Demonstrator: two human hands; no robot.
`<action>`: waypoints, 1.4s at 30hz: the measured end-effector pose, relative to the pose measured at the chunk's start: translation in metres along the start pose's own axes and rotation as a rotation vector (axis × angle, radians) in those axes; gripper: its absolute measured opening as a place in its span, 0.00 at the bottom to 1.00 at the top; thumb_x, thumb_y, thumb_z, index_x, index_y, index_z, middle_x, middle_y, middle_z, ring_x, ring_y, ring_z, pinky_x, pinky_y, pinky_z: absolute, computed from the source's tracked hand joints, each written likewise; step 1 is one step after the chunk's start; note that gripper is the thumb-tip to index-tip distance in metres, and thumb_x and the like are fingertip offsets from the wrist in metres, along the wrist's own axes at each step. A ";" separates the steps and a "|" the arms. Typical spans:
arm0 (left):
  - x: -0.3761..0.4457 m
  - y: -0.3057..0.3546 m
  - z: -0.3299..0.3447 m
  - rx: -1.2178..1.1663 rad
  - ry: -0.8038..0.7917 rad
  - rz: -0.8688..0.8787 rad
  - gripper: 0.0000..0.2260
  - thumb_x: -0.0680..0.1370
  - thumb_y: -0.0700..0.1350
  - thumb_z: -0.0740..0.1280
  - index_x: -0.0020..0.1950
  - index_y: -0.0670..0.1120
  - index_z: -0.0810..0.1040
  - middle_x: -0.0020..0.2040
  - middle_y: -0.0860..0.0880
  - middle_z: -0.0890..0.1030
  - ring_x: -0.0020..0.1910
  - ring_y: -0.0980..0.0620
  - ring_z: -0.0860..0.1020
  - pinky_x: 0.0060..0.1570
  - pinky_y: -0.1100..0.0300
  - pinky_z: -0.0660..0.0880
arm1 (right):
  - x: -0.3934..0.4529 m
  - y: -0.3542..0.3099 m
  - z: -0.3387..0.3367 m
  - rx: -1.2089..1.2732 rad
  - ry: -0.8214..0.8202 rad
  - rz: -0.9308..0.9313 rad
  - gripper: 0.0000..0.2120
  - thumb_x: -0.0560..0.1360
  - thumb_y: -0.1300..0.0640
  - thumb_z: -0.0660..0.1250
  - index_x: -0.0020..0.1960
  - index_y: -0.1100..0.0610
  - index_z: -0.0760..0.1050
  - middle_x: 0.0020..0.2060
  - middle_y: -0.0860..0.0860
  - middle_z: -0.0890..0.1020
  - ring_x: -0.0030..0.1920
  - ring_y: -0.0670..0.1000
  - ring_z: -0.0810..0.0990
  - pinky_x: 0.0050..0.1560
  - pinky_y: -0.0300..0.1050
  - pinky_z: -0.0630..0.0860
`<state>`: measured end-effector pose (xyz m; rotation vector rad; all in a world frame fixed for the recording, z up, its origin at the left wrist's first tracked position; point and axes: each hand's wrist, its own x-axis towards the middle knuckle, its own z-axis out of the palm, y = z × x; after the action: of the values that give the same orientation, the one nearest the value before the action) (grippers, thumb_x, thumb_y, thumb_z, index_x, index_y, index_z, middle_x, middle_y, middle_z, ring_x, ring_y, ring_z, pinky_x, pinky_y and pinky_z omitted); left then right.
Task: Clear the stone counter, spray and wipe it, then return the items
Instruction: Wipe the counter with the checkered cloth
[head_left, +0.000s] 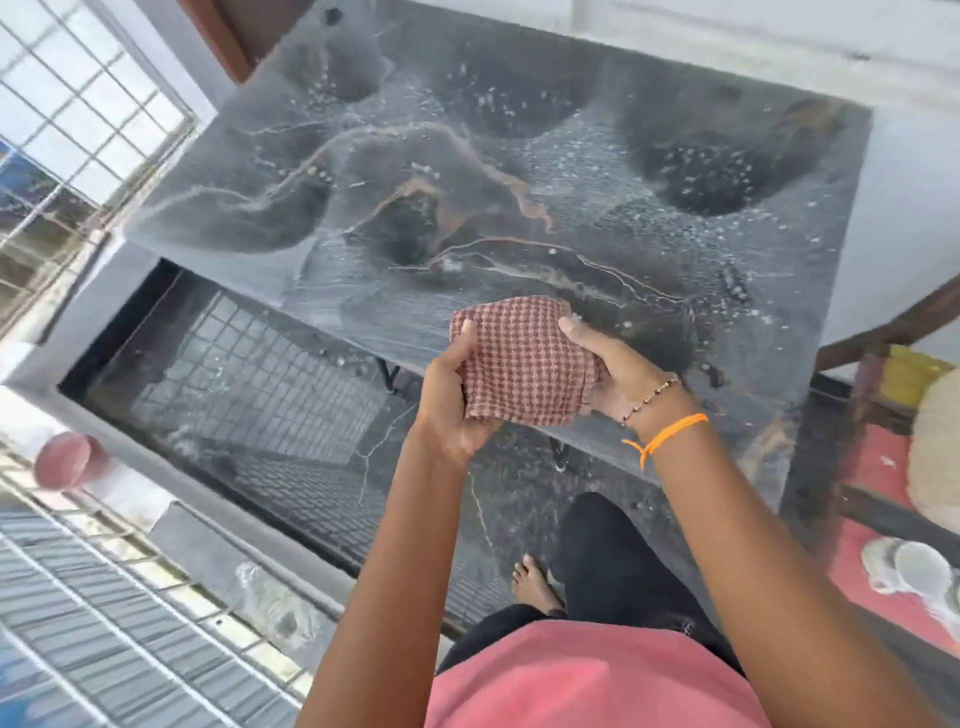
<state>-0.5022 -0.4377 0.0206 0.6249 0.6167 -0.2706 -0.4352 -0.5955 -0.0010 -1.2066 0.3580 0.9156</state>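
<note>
A dark stone counter (467, 171) with brown veins fills the upper middle of the head view. Its surface is wet, dotted with spray droplets and foam, and nothing stands on it. A folded red-and-white checked cloth (519, 358) is held over the counter's near edge. My left hand (449, 400) grips the cloth's left side with the thumb on top. My right hand (618, 371) holds its right side from beneath; that wrist wears a bead bracelet and an orange thread.
A window grille (78, 114) stands at the left. A reddish round object (70, 460) sits on the ledge at lower left. A wooden chair frame (883, 332) and a red surface with white cups (914, 566) are at the right. My bare foot (535, 579) is on the dark floor.
</note>
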 end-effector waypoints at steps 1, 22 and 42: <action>0.000 0.008 -0.007 -0.016 0.001 0.015 0.19 0.78 0.53 0.58 0.56 0.39 0.78 0.54 0.40 0.82 0.55 0.42 0.79 0.56 0.44 0.75 | 0.006 -0.003 0.012 0.055 -0.051 0.008 0.13 0.77 0.51 0.63 0.42 0.53 0.84 0.41 0.50 0.86 0.43 0.49 0.84 0.45 0.45 0.82; 0.151 0.260 -0.045 0.794 0.225 0.145 0.12 0.79 0.48 0.61 0.62 0.52 0.75 0.62 0.52 0.76 0.60 0.53 0.72 0.60 0.57 0.68 | 0.200 -0.180 0.190 -0.520 0.382 -0.799 0.11 0.70 0.66 0.68 0.49 0.55 0.72 0.41 0.45 0.78 0.41 0.38 0.76 0.47 0.33 0.73; 0.217 0.468 -0.191 1.600 0.206 0.694 0.21 0.74 0.28 0.58 0.62 0.46 0.73 0.55 0.46 0.74 0.54 0.48 0.68 0.54 0.60 0.65 | 0.378 -0.127 0.331 -1.481 0.923 -0.284 0.31 0.76 0.38 0.52 0.76 0.47 0.51 0.77 0.55 0.52 0.76 0.63 0.51 0.72 0.66 0.47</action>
<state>-0.2238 0.0350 -0.0182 2.3648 0.2248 0.0201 -0.1811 -0.1477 -0.0586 -2.9616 0.1631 0.1735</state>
